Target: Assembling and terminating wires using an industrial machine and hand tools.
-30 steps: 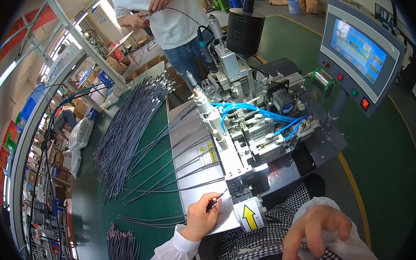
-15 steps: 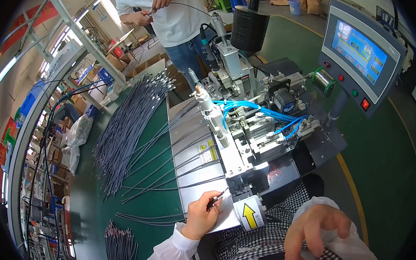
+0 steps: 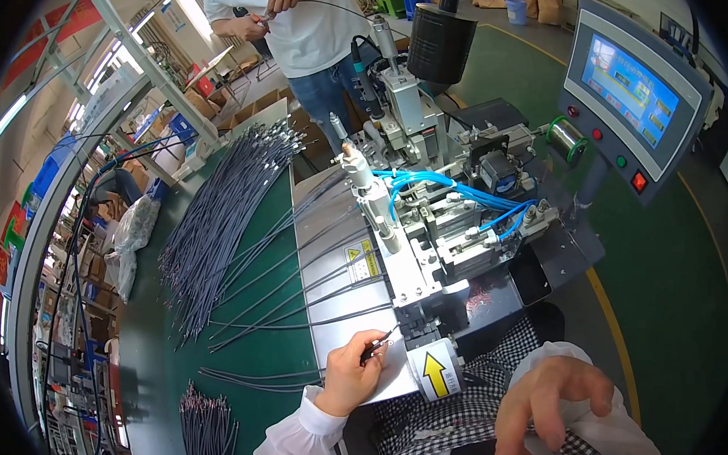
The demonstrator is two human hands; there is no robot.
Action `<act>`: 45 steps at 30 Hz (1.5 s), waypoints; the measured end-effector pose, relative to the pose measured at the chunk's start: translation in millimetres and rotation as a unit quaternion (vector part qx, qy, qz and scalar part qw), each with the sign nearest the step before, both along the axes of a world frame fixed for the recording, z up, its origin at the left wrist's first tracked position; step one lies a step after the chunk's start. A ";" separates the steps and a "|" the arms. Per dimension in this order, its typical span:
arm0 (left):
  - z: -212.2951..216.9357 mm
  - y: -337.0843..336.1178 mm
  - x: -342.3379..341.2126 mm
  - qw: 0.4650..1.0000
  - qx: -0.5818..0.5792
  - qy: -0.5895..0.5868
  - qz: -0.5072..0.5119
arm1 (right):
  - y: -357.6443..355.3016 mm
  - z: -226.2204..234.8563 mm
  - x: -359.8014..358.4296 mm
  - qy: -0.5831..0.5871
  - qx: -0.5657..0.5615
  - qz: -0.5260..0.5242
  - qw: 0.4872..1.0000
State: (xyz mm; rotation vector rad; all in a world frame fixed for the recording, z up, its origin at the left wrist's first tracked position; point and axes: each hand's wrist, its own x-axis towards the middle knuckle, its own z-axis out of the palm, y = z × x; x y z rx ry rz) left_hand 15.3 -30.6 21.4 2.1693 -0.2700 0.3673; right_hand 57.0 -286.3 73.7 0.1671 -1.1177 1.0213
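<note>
My left hand pinches a dark cable near its end, beside the front of a bench machine. The cable's tip points at the black feed block, and I cannot tell whether it touches. Behind the hand, a few grey cables trail left across the green table. Several more cables lie with their ends along the machine's edge. My right hand hovers over my lap, right of the arrow-marked white cover, its fingers spread and holding nothing.
A large bundle of grey cables covers the green table, with a smaller bundle nearer me. A touch screen panel and a wire spool stand right. Across the machine, a person handles a cable.
</note>
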 end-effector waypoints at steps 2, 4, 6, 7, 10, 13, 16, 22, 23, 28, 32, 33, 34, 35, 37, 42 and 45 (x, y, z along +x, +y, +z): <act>-0.3 0.1 0.5 1.000 0.011 -0.004 0.003 | 1.5 -0.8 0.0 -0.004 0.010 0.002 1.000; -0.7 0.1 0.0 1.000 0.016 -0.005 0.005 | 1.8 -1.5 -1.0 -0.005 0.014 0.003 1.000; 0.3 0.0 -0.2 1.000 0.015 -0.001 0.004 | 1.3 -1.4 -2.4 0.003 0.010 0.000 1.000; 0.7 0.1 -0.2 1.000 0.015 0.000 0.003 | 0.9 -1.1 -2.7 0.006 0.009 -0.002 1.000; 0.9 0.4 -0.4 1.000 0.012 0.004 0.000 | -1.3 -0.2 -3.1 0.008 0.000 -0.008 1.000; -1.3 0.8 -1.0 1.000 0.008 0.006 -0.001 | -1.9 -0.5 -3.5 0.008 -0.004 -0.012 1.000; -3.1 0.7 -1.5 1.000 0.004 0.006 -0.002 | -2.3 -0.2 -4.0 0.008 -0.005 -0.015 1.000; 0.6 1.0 -1.8 1.000 0.008 0.018 -0.004 | 3.4 0.7 -1.0 -0.004 0.018 -0.027 0.999; 1.3 1.3 -1.0 1.000 0.005 0.022 -0.006 | 4.9 0.9 -0.2 -0.007 0.025 -0.029 0.999; 4.6 0.3 1.8 1.000 0.028 0.000 -0.010 | 12.4 2.3 1.2 -0.001 0.060 -0.003 0.998; 9.0 -0.4 0.7 0.999 0.046 -0.007 -0.010 | 7.8 2.5 1.0 -0.014 0.019 -0.024 0.999; 7.2 -0.5 0.2 0.999 0.045 -0.010 -0.011 | 8.1 1.5 0.1 -0.013 0.016 -0.022 1.000; 5.5 -0.4 -0.6 0.999 0.045 -0.012 -0.012 | 8.3 0.8 -1.1 -0.013 0.013 -0.020 1.000; 4.0 -0.4 -1.6 0.999 0.044 -0.015 -0.012 | 8.6 0.3 -2.5 -0.012 0.010 -0.018 1.000; 0.5 -0.3 -4.7 0.999 0.046 -0.016 -0.015 | 10.5 1.0 -5.0 -0.015 0.016 -0.007 1.000; 3.0 -1.7 -2.4 0.994 0.083 -0.037 -0.063 | 14.5 -8.8 -0.4 -0.046 0.053 0.010 0.997; 14.3 -4.7 8.5 0.987 0.110 -0.040 -0.111 | -7.3 -11.4 0.7 -0.006 -0.097 -0.109 0.989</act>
